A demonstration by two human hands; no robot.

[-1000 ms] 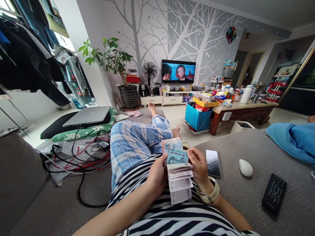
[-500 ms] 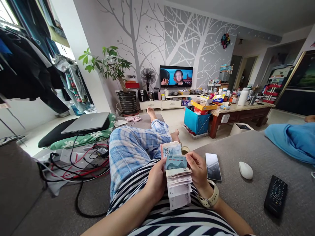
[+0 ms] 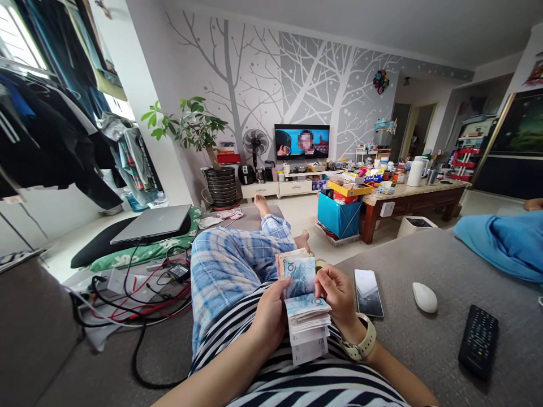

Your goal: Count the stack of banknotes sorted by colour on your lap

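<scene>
Banknotes (image 3: 300, 271) stand fanned upward from my left hand (image 3: 272, 310), whose thumb lies over their lower left part; the front one is blue with a 10 on it. More notes (image 3: 309, 322) are folded over below, a blue one on top and paler ones hanging down over my striped shirt. My right hand (image 3: 336, 294), with a pale watch on the wrist, is closed at the right edge of the notes, its thumb and index finger pinched beside the blue note. Its fingertips touch the stack near the fold.
To the right on the grey sofa (image 3: 403, 350) lie a phone (image 3: 369, 293), a white mouse (image 3: 425, 298) and a black remote (image 3: 478, 341). Tangled cables (image 3: 139, 305) and a laptop (image 3: 151, 223) are at the left. A cluttered table (image 3: 416, 193) stands beyond, beside a blue box (image 3: 339, 216).
The blue-green note between my hands has folded down onto the lower stack, showing a blue face. My right hand has curled inward slightly. The camera view has tilted up a little.
</scene>
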